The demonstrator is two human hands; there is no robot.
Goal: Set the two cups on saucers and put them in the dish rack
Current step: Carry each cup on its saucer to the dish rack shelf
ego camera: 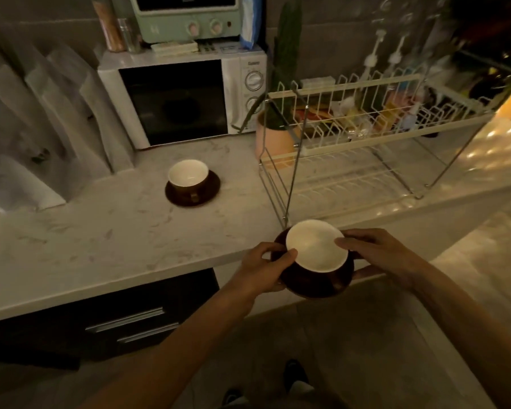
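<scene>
A brown cup with a white inside [317, 246] sits on a dark brown saucer [316, 286], held over the counter's front edge. My left hand [263, 267] grips the saucer's left rim and my right hand [378, 255] grips its right side, fingers touching the cup's rim. A second brown cup [188, 175] stands on its own saucer [210, 188] on the marble counter, in front of the microwave. The two-tier wire dish rack [351, 144] stands to the right on the counter, just beyond the held cup.
A white microwave [174, 101] with a green mini oven [186, 16] on top stands at the back. A pink plant pot [273, 143] sits behind the rack's left end. Dark drawers [130, 323] lie under the marble counter [101, 237]. White bags lean at the left.
</scene>
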